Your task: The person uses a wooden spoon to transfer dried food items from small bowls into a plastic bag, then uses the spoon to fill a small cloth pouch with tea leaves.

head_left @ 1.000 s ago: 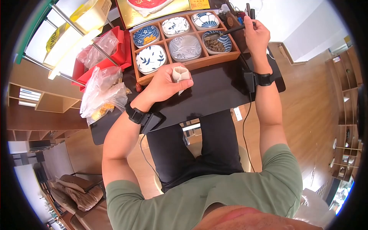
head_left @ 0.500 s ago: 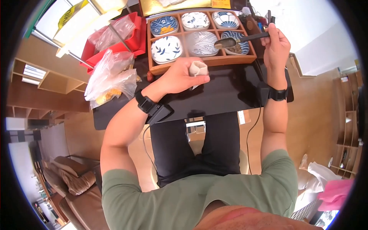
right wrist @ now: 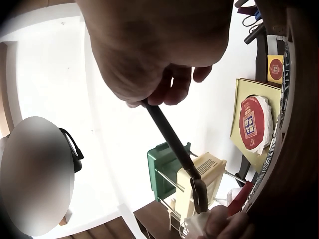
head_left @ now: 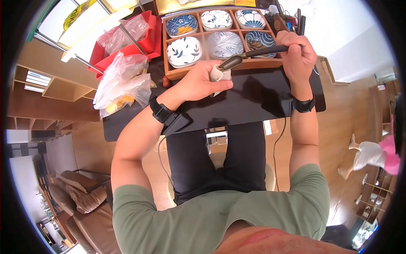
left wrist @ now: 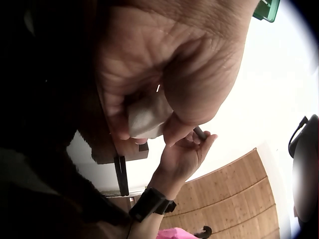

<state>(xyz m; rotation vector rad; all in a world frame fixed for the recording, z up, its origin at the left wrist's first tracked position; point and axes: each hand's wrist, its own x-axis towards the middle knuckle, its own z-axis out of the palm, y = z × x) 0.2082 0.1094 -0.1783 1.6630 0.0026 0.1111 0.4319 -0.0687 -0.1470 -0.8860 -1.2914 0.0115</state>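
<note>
- Desk (head_left: 253, 91): beneath everything.
- Wooden tray (head_left: 262, 64): towards twelve o'clock.
- Left hand (head_left: 196, 82): curled round the pouch; best kept steady.
- Right hand (head_left: 298, 59): pinching the spoon's handle, which points between two and three.
- Spoon (head_left: 232, 62): bowl at the pouch's mouth; a slow, low tilt should limit spills.
- Pouch (head_left: 224, 77): at the tray's six o'clock side, mouth ideally wide.

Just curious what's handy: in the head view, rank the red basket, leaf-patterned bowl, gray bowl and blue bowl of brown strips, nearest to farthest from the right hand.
From the right hand:
1. Blue bowl, front right
2. Gray bowl, front middle
3. Leaf-patterned bowl, front left
4. Red basket, farther left
</note>
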